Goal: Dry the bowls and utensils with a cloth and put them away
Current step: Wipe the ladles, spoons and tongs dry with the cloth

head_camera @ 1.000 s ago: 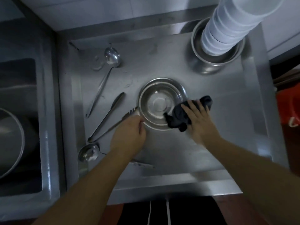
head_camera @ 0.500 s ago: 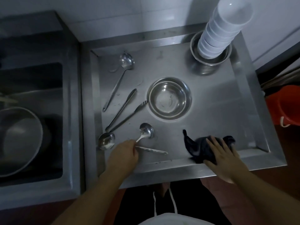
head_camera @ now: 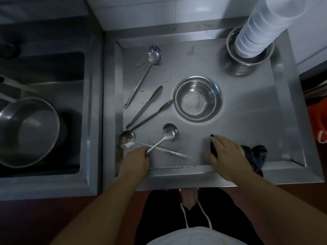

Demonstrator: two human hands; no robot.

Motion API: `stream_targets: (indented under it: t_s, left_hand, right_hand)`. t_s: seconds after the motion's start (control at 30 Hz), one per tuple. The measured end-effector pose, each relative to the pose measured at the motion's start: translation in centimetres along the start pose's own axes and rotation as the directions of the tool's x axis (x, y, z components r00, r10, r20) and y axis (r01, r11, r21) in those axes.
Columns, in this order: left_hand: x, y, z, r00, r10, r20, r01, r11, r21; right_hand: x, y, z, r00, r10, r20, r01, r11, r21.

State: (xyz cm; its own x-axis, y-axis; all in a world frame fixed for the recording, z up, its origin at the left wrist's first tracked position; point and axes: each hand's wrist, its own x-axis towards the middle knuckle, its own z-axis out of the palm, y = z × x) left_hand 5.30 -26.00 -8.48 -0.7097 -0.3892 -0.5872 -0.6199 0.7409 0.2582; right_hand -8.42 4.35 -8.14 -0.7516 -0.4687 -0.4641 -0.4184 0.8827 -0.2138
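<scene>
We're looking straight down into a shallow steel tray [head_camera: 251, 121], and our left hand [head_camera: 135, 160] is down at its near edge, fingers curled around the handle end of a small ladle [head_camera: 170, 133], whose round bowl lies further in on the tray floor. That handle crosses right over the handle of a second ladle [head_camera: 126, 139], whose bowl sits near the tray's left wall while its handle runs off to the right along the front. Our right hand [head_camera: 227, 152] lies flat, fingers fairly straight and spread, pressing down on the dark cloth [head_camera: 256, 154], which bunches out from under the palm toward the right and hangs a little over the front rim. Beyond the hands, a steel bowl [head_camera: 197, 98] stands upright in the middle of the tray, open side up, with a few droplets visible inside. Just left of it a fork [head_camera: 154, 114] lies on a diagonal, its tines almost touching the bowl's rim, and beside that, roughly parallel, a long slim utensil [head_camera: 145, 106] that we can't identify for certain. Further back on the left lies a large ladle [head_camera: 154, 54], handle angled toward us. At the far right corner, a tall stack of white bowls [head_camera: 261, 32] rises out of a steel pot [head_camera: 247, 62]. Off to the left, a separate sink [head_camera: 53, 71] holds a big metal basin [head_camera: 28, 131].
</scene>
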Motion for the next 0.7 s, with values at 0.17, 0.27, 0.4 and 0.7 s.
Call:
stream_targets:
  t_s: [0.17, 0.27, 0.4, 0.7]
  left_hand:
    - [1.0, 0.0, 0.3, 0.997, -0.065, 0.041, 0.064, 0.998, 0.026]
    - [1.3, -0.2, 0.5, 0.994, -0.1, 0.045, 0.1, 0.995, 0.004]
    - [1.5, 0.6, 0.1, 0.995, -0.093, 0.025, 0.094, 0.993, -0.071]
    - [0.9, 7.8, -1.7, 0.998, -0.027, -0.059, 0.025, 0.999, -0.035]
  right_hand:
    - [2.1, -0.6, 0.1, 1.0, 0.006, 0.024, -0.007, 0.999, 0.042]
    - [2.1, -0.3, 0.0, 1.0, -0.012, 0.026, 0.011, 0.998, 0.057]
    - [1.4, 1.5, -0.5, 1.0, -0.013, 0.013, 0.012, 0.998, 0.067]
    - [0.9, 8.4, -2.8, 0.997, 0.075, -0.013, -0.073, 0.991, 0.11]
